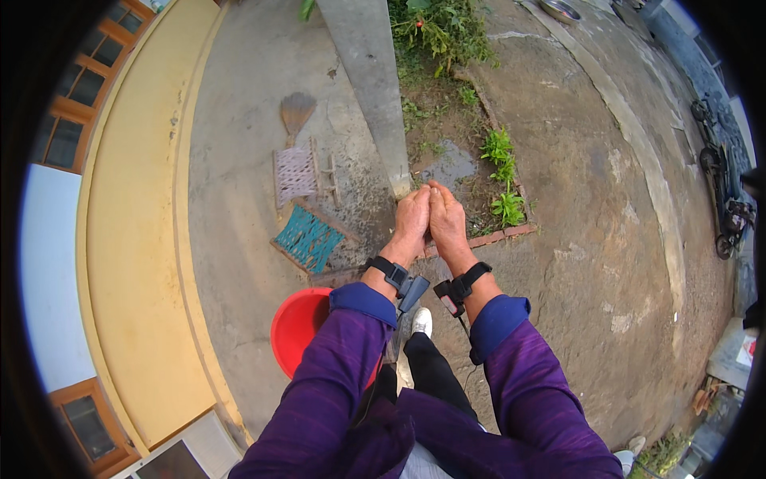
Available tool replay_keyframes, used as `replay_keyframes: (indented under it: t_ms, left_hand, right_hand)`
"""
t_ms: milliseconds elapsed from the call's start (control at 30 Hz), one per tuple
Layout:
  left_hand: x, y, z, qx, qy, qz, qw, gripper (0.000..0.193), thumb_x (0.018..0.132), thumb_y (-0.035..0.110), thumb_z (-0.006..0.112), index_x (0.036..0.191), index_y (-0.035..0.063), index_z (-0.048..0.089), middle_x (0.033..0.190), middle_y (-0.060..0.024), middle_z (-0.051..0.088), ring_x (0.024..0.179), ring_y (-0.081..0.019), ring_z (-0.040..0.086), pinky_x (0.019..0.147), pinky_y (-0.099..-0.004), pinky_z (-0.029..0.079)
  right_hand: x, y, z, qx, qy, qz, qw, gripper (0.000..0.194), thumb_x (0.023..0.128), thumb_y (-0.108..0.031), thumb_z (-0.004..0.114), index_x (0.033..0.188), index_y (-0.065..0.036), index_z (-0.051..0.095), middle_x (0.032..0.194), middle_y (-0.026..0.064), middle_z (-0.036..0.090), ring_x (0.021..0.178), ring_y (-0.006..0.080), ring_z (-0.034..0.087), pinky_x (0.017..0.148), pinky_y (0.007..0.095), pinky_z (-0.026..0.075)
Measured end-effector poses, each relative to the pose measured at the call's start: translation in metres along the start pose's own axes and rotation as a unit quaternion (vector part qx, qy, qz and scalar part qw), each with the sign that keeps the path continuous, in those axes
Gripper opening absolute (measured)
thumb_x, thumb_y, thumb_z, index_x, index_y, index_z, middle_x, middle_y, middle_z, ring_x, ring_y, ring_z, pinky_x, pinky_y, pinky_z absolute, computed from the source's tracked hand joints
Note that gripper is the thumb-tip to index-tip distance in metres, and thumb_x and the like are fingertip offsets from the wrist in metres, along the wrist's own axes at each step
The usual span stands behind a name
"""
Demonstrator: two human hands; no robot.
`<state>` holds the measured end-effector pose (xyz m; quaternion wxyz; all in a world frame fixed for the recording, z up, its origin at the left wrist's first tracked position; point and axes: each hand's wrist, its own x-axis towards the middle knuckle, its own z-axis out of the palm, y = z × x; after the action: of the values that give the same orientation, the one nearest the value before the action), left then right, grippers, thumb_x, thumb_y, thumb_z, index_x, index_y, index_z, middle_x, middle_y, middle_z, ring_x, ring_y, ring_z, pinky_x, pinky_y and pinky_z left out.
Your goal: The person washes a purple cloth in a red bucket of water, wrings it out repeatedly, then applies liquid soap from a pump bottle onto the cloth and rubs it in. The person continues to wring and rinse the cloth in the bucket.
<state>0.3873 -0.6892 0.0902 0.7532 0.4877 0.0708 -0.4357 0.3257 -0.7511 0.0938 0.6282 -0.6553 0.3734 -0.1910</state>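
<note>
My left hand (412, 217) and my right hand (449, 215) are pressed together in front of me, fingers pointing away. Whether anything lies between the palms is hidden. Both wrists carry black straps with small devices, below rolled blue cuffs. Beyond the fingertips are a grey concrete pillar (374, 90) and a wet patch of soil (453, 163) in a planted bed. To the left of my left forearm stands a red plastic basin (297, 329), partly covered by the sleeve.
On the concrete left of my hands are a teal woven stool (308, 238), a lilac woven stool (295, 172) and a broom (297, 114). Red bricks (502, 235) edge the bed with green plants (507, 209). A metal bowl (560, 10) and a parked two-wheeler (721, 191) stand farther right.
</note>
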Motion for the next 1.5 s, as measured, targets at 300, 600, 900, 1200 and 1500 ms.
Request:
replay_keyframes:
  t_ms: [300,600,900,1200,1500]
  left_hand:
    - [-0.037,0.037,-0.037,0.108,-0.060,0.010,0.992,0.041,0.104,0.029,0.064,0.137,0.0055,0.054,0.117,-0.0053,0.066,0.107,-0.0146,0.066,0.089,-0.0367,0.057]
    - [-0.095,0.066,-0.082,0.051,-0.070,-0.009,0.996,0.043,0.098,0.009,0.062,0.140,0.0025,0.053,0.125,-0.0095,0.066,0.111,-0.0216,0.067,0.097,-0.0413,0.056]
    - [-0.163,0.108,-0.166,-0.093,-0.099,0.021,0.990,0.046,0.094,0.004,0.052,0.140,-0.0020,0.053,0.126,-0.0152,0.067,0.114,-0.0260,0.067,0.100,-0.0433,0.056]
    - [-0.258,0.145,-0.291,-0.107,-0.169,0.041,0.979,0.044,0.097,0.004,0.046,0.139,-0.0070,0.050,0.133,-0.0224,0.062,0.120,-0.0326,0.065,0.105,-0.0491,0.053]
    - [-0.326,0.146,-0.375,-0.111,-0.124,0.066,0.984,0.039,0.102,0.007,0.045,0.136,-0.0080,0.054,0.134,-0.0178,0.064,0.121,-0.0271,0.064,0.109,-0.0423,0.050]
  right_hand:
    - [-0.030,-0.018,-0.024,0.175,-0.109,0.072,0.976,0.045,0.103,-0.027,0.065,0.139,0.000,0.062,0.128,0.0072,0.068,0.112,0.0139,0.062,0.094,0.0301,0.049]
    - [-0.054,-0.018,-0.001,0.226,-0.159,0.073,0.958,0.040,0.090,-0.002,0.076,0.128,0.004,0.066,0.111,0.0089,0.072,0.096,0.0158,0.068,0.081,0.0303,0.056]
    - [-0.117,-0.063,0.077,0.144,-0.235,0.047,0.960,0.039,0.092,0.001,0.068,0.131,0.000,0.065,0.113,0.0044,0.070,0.099,0.0129,0.066,0.086,0.0270,0.052]
    - [-0.225,-0.083,0.181,0.134,-0.249,0.035,0.959,0.026,0.092,0.003,0.065,0.118,0.005,0.069,0.101,0.0083,0.074,0.087,0.0144,0.069,0.077,0.0287,0.057]
    - [-0.290,-0.087,0.240,0.147,-0.275,0.045,0.949,0.025,0.093,0.002,0.064,0.117,0.006,0.070,0.100,0.0077,0.074,0.085,0.0137,0.069,0.077,0.0272,0.057]
